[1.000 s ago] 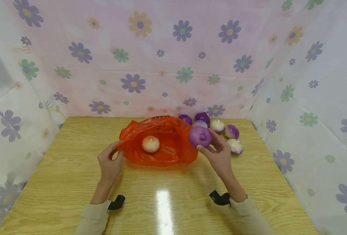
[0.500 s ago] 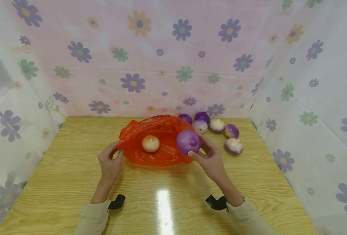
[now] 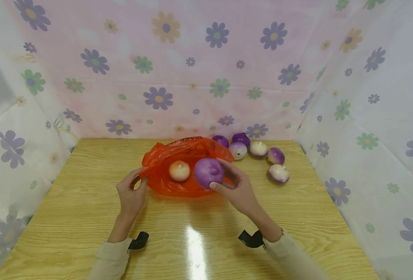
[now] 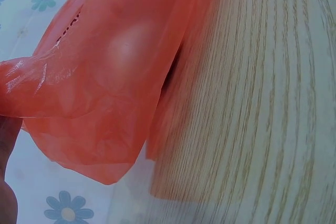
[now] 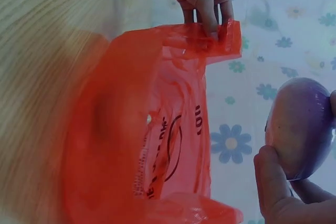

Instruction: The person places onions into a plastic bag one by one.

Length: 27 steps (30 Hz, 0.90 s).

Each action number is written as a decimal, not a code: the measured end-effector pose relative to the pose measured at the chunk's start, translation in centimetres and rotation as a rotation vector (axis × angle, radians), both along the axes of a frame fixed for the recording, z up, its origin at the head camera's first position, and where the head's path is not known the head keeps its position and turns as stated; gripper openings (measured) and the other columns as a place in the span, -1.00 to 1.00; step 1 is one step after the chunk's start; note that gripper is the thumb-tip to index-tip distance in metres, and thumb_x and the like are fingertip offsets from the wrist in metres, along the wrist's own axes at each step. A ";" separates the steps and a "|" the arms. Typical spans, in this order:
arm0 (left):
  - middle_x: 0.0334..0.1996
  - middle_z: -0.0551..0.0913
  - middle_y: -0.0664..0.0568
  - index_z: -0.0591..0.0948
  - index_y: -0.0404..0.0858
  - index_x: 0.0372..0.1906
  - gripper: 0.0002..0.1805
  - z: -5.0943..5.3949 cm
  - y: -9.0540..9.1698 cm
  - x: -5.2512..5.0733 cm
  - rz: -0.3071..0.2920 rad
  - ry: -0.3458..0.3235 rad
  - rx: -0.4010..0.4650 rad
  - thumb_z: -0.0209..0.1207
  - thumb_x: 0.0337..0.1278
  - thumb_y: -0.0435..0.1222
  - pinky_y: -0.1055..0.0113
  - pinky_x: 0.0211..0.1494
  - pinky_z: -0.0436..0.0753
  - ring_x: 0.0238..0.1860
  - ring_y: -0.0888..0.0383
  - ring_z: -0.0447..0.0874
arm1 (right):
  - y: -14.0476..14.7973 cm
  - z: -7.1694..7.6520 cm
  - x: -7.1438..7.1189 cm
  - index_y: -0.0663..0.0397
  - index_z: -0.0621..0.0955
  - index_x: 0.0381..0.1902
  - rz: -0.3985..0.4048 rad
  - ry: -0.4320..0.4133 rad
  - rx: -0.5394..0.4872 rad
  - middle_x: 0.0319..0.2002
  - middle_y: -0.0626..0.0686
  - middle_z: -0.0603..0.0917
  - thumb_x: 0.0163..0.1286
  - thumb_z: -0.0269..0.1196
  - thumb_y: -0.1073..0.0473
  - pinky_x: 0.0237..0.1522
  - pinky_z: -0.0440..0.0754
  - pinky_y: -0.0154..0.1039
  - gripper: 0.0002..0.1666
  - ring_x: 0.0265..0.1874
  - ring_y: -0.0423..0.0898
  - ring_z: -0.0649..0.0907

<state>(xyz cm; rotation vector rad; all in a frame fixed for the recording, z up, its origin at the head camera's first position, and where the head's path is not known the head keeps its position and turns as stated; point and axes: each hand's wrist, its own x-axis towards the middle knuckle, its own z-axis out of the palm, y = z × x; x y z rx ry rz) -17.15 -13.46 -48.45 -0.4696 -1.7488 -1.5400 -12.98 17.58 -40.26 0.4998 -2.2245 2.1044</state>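
Observation:
A red-orange plastic bag (image 3: 154,157) lies with its mouth spread on the table, and a pale onion (image 3: 179,171) sits inside it. My left hand (image 3: 131,192) pinches the bag's left edge between thumb and fingers; in the left wrist view the bag (image 4: 105,87) covers most of that grip. Over the right part of the bag's mouth my right hand (image 3: 239,194) holds a purple onion (image 3: 206,173). The right wrist view shows this onion (image 5: 299,129) between thumb and fingers, apart from the bag.
Several purple and white onions stand at the back right, among them a dark purple one (image 3: 240,139) and a whitish one (image 3: 279,173). The wooden table (image 3: 171,241) meets flowered cloth (image 3: 199,70) at the back and sides.
My right hand has carried the purple onion leftward, from the bag's right edge to over its mouth. The left hand and the pale onion have stayed put.

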 end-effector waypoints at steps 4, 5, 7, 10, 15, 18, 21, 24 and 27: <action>-0.21 0.78 -0.25 0.70 -0.57 -0.14 -0.67 0.0 0.0 -0.1 0.005 -0.004 0.002 0.16 -0.02 -0.82 0.52 0.07 0.67 -0.07 0.41 0.73 | -0.9 1.0 -0.5 -0.02 0.47 0.42 0.009 0.003 0.060 0.31 0.12 0.54 0.26 0.46 0.25 0.10 0.71 -0.16 -0.22 0.30 0.11 0.54; -0.21 0.77 -0.27 0.69 -0.59 -0.14 -0.67 0.0 0.0 -0.1 0.007 -0.007 0.002 0.16 -0.03 -0.83 0.53 0.07 0.67 -0.07 0.42 0.73 | -1.0 1.2 -0.7 -0.03 0.47 0.43 0.011 0.007 0.080 0.31 0.11 0.54 0.26 0.47 0.23 0.10 0.71 -0.16 -0.22 0.30 0.11 0.54; -0.22 0.76 -0.33 0.68 -0.62 -0.15 -0.68 0.0 0.1 -0.1 0.014 -0.010 -0.002 0.15 -0.05 -0.85 0.54 0.07 0.67 -0.07 0.44 0.72 | -1.4 1.8 -1.0 -0.03 0.45 0.44 0.031 0.016 0.112 0.32 0.12 0.53 0.27 0.46 0.21 0.11 0.71 -0.15 -0.21 0.31 0.11 0.54; -0.24 0.74 -0.38 0.67 -0.64 -0.16 -0.69 0.1 0.1 0.0 0.018 -0.013 -0.003 0.14 -0.05 -0.85 0.55 0.06 0.66 -0.08 0.45 0.71 | -1.7 2.6 -1.9 -0.03 0.44 0.44 0.064 0.026 0.153 0.32 0.10 0.52 0.29 0.45 0.22 0.12 0.71 -0.15 -0.21 0.29 0.10 0.56; -0.23 0.74 -0.39 0.70 -0.59 -0.14 -0.69 0.1 0.0 0.0 0.014 -0.015 -0.003 0.17 -0.01 -0.81 0.54 0.06 0.67 -0.08 0.42 0.72 | -2.2 3.9 -3.8 -0.02 0.47 0.41 0.118 0.052 0.216 0.29 0.05 0.54 0.29 0.44 0.22 0.12 0.72 -0.14 -0.25 0.22 0.05 0.61; -0.22 0.77 -0.31 0.69 -0.60 -0.15 -0.70 0.1 0.0 0.0 0.007 -0.014 0.010 0.16 -0.01 -0.82 0.54 0.05 0.67 -0.08 0.42 0.73 | -2.6 4.5 -5.0 -0.08 0.50 0.38 0.132 0.049 0.282 0.26 -0.02 0.57 0.29 0.45 0.13 0.13 0.72 -0.14 -0.29 0.20 0.00 0.62; -0.22 0.79 -0.21 0.68 -0.62 -0.17 -0.70 0.0 0.0 0.0 0.011 -0.016 0.012 0.14 -0.04 -0.84 0.56 0.04 0.67 -0.09 0.44 0.72 | -2.9 4.8 -6.2 -0.18 0.52 0.36 0.146 0.009 0.371 0.23 -0.12 0.58 0.28 0.46 -0.01 0.12 0.71 -0.12 -0.30 0.17 -0.05 0.63; -0.24 0.77 -0.28 0.67 -0.64 -0.18 -0.69 -0.1 0.0 0.0 0.022 -0.015 0.000 0.14 -0.06 -0.86 0.57 0.04 0.67 -0.09 0.46 0.71 | -3.2 4.8 -7.2 -0.24 0.52 0.36 0.181 -0.039 0.458 0.20 -0.16 0.60 0.26 0.46 -0.12 0.10 0.71 -0.11 -0.28 0.14 -0.06 0.64; -0.24 0.74 -0.39 0.69 -0.62 -0.16 -0.68 -0.1 0.1 0.1 0.019 -0.014 -0.007 0.15 -0.05 -0.85 0.55 0.05 0.67 -0.08 0.45 0.71 | -3.6 4.5 -8.1 -0.22 0.51 0.38 0.246 -0.084 0.517 0.20 -0.15 0.60 0.25 0.47 -0.13 0.13 0.70 -0.13 -0.25 0.13 -0.08 0.63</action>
